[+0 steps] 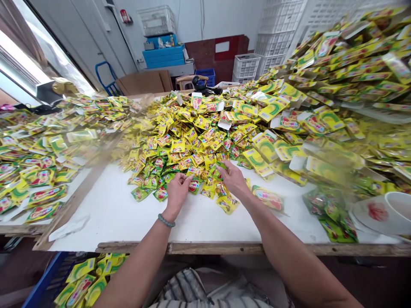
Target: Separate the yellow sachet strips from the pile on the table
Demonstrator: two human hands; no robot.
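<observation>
My left hand [179, 191], with a beaded bracelet [166, 220] at its wrist, is closed in a pinch at the edge of a small green-and-red packet [194, 185]. Just to the right, my right hand [234, 181] pinches a small green packet [217, 170] between thumb and fingers. Both hands are over the near edge of a large heap of small yellow and green packets [180, 145]. A few loose yellow packets [227, 203] lie on the white tabletop [205, 229] between and below the hands.
Flat yellow boxes, some with open flaps [259, 160], pile up high on the right. More filled boxes [41, 177] cover the left side beyond a wooden strip [86, 186]. A white cup [382, 212] stands near the right edge. Below left is a blue crate [45, 278] of boxes.
</observation>
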